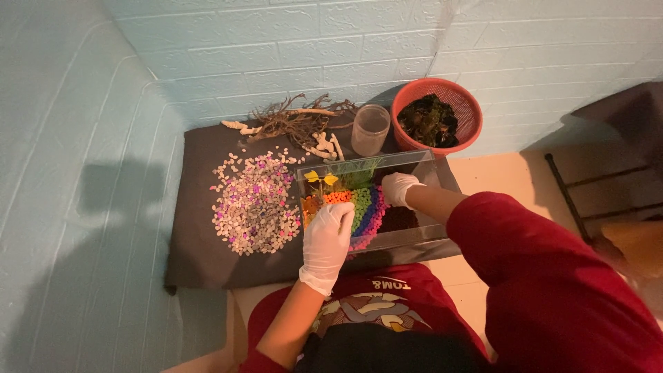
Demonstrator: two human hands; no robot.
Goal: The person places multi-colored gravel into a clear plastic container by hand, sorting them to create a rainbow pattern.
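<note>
A: Nearest us, the left hand (327, 238) in its white glove lies curled over the front edge of the glass tank (369, 200), fingers bent down onto the coloured gravel (359, 204).

B: And the right hand (399, 188)?

A: Inside the tank, loosely closed; I cannot tell if it grips anything. Looks like arranging gravel bands; next needs gentle pressing. Beyond: loose pebbles (254, 204), driftwood (293, 121), 1 red basket (436, 114).
</note>
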